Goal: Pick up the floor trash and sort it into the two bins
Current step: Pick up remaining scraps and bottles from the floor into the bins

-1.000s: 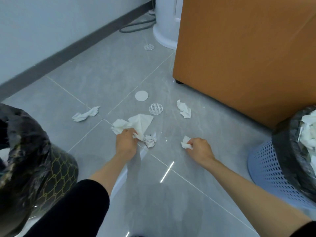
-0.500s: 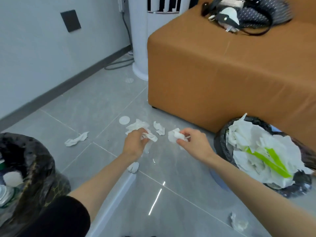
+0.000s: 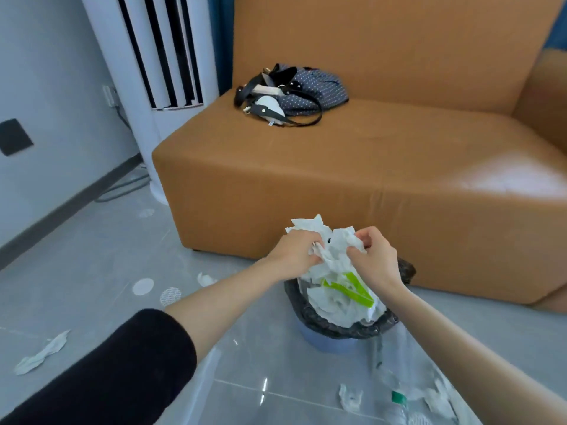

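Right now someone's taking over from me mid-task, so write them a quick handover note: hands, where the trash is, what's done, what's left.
Left hand: grips crumpled white tissue above the bin.
Right hand: grips a tissue wad beside it, also above the bin.
Blue bin: black-lined, in front of the sofa, piled with white paper and a green strip.
Done: this handful is at the bin, not yet dropped.
Left: long tissue far left, small scrap by the left forearm, crumpled piece and what looks like a clear bottle lower right. The second bin is out of view.
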Motion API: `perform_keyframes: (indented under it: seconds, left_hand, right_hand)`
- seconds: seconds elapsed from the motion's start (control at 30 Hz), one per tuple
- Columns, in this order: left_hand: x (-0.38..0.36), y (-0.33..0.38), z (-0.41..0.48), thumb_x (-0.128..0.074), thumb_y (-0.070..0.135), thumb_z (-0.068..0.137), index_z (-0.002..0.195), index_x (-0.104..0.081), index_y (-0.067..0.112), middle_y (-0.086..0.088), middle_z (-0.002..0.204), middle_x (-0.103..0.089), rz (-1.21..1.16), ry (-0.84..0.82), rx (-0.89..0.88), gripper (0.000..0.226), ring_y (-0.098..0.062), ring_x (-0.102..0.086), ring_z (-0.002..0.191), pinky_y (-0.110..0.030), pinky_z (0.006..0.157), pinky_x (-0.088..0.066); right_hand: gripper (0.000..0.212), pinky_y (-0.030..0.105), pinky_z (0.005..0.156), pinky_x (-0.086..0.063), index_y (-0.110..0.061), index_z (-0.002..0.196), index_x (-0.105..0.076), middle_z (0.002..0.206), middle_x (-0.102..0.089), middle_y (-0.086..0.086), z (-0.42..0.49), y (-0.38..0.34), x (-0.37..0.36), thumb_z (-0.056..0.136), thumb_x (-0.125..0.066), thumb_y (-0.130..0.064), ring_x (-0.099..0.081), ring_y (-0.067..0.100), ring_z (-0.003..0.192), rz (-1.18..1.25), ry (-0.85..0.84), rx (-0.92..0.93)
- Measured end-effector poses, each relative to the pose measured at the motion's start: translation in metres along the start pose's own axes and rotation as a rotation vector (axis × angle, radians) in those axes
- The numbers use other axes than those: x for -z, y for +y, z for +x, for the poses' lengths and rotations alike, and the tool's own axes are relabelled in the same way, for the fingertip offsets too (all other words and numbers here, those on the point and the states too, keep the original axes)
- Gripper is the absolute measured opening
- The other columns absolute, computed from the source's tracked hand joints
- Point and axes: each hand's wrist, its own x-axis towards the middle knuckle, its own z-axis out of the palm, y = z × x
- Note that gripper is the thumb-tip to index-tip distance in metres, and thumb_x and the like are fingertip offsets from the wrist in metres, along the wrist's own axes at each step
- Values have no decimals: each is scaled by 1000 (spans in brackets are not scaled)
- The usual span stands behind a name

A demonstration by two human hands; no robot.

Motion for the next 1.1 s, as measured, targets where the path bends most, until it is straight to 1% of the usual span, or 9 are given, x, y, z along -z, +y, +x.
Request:
perform_keyframes:
  seconds: [0.17,0.3,0.43,0.53,0.67,0.8,0.93,1.03,1.1]
  left_hand:
    - [-50,18,21,-62,12,86,101,-64,8,-11,105,-65,21,-83,14,16,-26,-58,98,-31,72,-40]
    - [-90,-1,16,-60,2,81,93,-65,6,-11,95,-64,-29,-163,38,13,-27,-60,94,-27,66,-35]
    - [-107,-21,6,-56,9,89,106,-64,5,-10,105,-63,12,-296,59,19,-23,-59,95,-23,69,-35]
    - [-111,-28,3,-41,10,97,112,-61,2,-14,116,-61,54,-367,66,25,-29,-56,108,-26,80,-40]
    - [-114,-34,1,-34,15,99,125,-58,19,-5,127,-58,158,-419,-1,35,-28,-51,118,-34,96,-41]
    - [-105,-36,-5,-35,22,99,126,-56,34,2,123,-60,246,-370,-74,37,-18,-44,121,-35,104,-26]
    - [-91,-46,-9,-52,31,91,116,-65,33,11,108,-67,217,-174,-91,28,-14,-50,112,-31,102,-30]
    - [-87,-57,-11,-62,39,84,118,-61,28,8,115,-55,224,-34,-42,35,-16,-41,114,-29,97,-34]
    - [-87,-63,-12,-65,42,81,128,-52,28,6,128,-45,172,-17,-33,51,-16,-33,124,-29,103,-33]
  right_hand:
    - [16,12,48,-37,-14,101,-52,83,-53,-6,5,23,30,87,-52,-8,-46,4,66,11,100,-81]
    - [17,14,52,-36,-15,103,-51,92,-54,-6,4,44,36,87,-52,-10,-47,4,68,-48,20,-86]
    - [21,26,54,-40,-25,104,-48,99,-57,0,4,58,25,87,-51,-13,-53,19,68,-90,-101,-70]
    - [19,30,59,-45,-28,103,-54,102,-56,-4,4,64,11,88,-56,-17,-62,28,81,-197,-177,-9]
    - [16,28,69,-46,-20,99,-66,104,-64,-5,10,70,-12,84,-64,-16,-60,17,87,-301,-266,62]
    - [14,32,81,-53,-18,95,-74,104,-71,1,18,83,-28,82,-67,-16,-63,18,95,-441,-324,60]
    - [21,34,92,-51,-17,105,-73,119,-67,4,26,96,-32,85,-68,-18,-62,20,107,-594,-474,92]
    - [26,30,101,-44,-17,114,-70,128,-62,-1,30,99,-32,90,-63,-21,-56,17,119,-671,-650,153]
    - [27,29,104,-40,-18,118,-68,133,-58,-3,31,102,-33,93,-59,-22,-51,16,124,-714,-758,157]
